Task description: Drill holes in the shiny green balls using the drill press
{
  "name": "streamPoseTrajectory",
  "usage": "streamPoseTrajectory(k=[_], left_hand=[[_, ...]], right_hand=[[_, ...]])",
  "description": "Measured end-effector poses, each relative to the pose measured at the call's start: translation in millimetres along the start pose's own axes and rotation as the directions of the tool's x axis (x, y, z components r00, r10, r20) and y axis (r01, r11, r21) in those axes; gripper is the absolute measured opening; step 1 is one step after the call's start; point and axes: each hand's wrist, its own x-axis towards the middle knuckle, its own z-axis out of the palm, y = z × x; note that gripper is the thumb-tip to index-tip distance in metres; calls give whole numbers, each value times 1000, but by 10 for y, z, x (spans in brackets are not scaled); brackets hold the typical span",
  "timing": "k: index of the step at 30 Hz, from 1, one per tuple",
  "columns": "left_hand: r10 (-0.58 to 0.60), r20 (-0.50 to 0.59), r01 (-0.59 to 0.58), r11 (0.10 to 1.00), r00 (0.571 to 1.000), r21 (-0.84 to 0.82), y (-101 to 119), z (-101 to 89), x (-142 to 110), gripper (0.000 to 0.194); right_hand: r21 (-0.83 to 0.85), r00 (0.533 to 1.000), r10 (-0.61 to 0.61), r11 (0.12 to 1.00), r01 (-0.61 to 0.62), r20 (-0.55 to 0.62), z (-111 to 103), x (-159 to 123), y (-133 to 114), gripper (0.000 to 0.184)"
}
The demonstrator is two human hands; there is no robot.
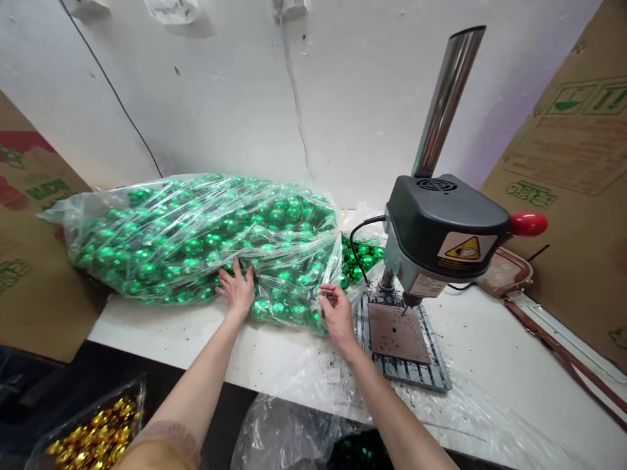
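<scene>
A large clear plastic bag (196,241) full of shiny green balls lies on its side on the white table. My left hand (238,287) presses against the bag's near side with fingers spread. At the bag's right end, my right hand (337,313) has its thumb and fingers curled together on the plastic film. Behind that end, more green balls (362,261) show in a gap by the drill press. The small bench drill press (445,228), with a red handle knob (529,224), stands just right of my right hand.
A brown plate (399,333) with scattered shavings covers the drill base. Cardboard boxes (39,261) flank both sides. A strapped handbag (504,271) lies at right. Loose plastic film (304,385) hangs over the front edge; gold balls (98,431) sit in a bag below.
</scene>
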Motion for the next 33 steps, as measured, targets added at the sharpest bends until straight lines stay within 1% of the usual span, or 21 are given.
streamPoseTrajectory(k=[3,5,6,7,8,10,11,12,13,14,16,17,18,19,21,23,25,26,29,31,33], left_hand=[[-5,-34,5,1000,999,-19,-50,-30,-3,59],[10,-15,-11,997,1000,-78,-101,-82,-19,57],[17,-18,-19,991,1000,-134,-131,-116,-29,57],[17,-43,-25,979,999,-202,-161,-154,-41,57],[9,-93,-34,961,996,-273,-186,-193,-59,58],[8,-224,-93,923,975,-374,-205,-261,-126,63],[42,-274,-151,908,961,-390,-191,-285,-178,67],[114,-291,-226,894,950,-387,-161,-299,-243,72],[216,-271,-310,874,938,-374,-114,-303,-316,77],[325,-221,-386,850,919,-357,-52,-295,-391,80],[508,-65,-501,808,859,-309,97,-254,-520,83],[563,14,-538,796,826,-278,176,-226,-560,81],[593,79,-562,792,802,-240,253,-194,-577,77],[604,127,-576,793,787,-201,324,-163,-571,73],[600,174,-584,800,780,-140,434,-103,-501,67],[598,173,-588,801,782,-112,487,-49,-396,64],[609,150,-600,793,778,-110,473,-2,-314,61],[614,132,-602,790,778,-118,439,19,-293,59],[598,90,-577,796,796,-185,252,60,-308,47],[571,103,-536,808,814,-243,105,60,-352,40],[553,136,-501,816,822,-289,-1,29,-388,41]], right_hand=[[-129,995,21,992,-9,93,-50,-127,-91,47],[-214,995,-16,976,37,101,-95,-218,-190,46],[-257,994,-47,964,70,94,-119,-262,-243,46],[-300,993,-84,948,104,81,-143,-301,-292,45],[-340,991,-122,931,136,63,-165,-335,-334,43],[-408,982,-186,896,177,18,-202,-372,-389,39],[-434,978,-208,882,185,-5,-217,-374,-397,38],[-456,975,-222,871,185,-29,-230,-364,-393,38],[-473,972,-230,863,178,-53,-242,-344,-379,40],[-487,970,-232,857,167,-76,-251,-316,-355,44],[-504,968,-224,852,139,-112,-262,-252,-297,51],[-507,969,-216,853,125,-124,-260,-221,-269,54],[-505,970,-206,855,115,-129,-251,-196,-246,56],[-500,972,-198,859,110,-126,-235,-178,-231,56],[-485,977,-192,866,121,-98,-176,-168,-225,52],[-467,979,-199,871,153,-49,-90,-199,-245,47],[-452,977,-214,871,194,6,2,-270,-275,43],[-445,974,-224,869,215,33,41,-319,-288,43],[-429,964,-248,863,267,101,111,-485,-305,54],[-424,957,-257,858,290,135,116,-584,-301,57],[-427,950,-267,849,312,164,97,-655,-296,58]])
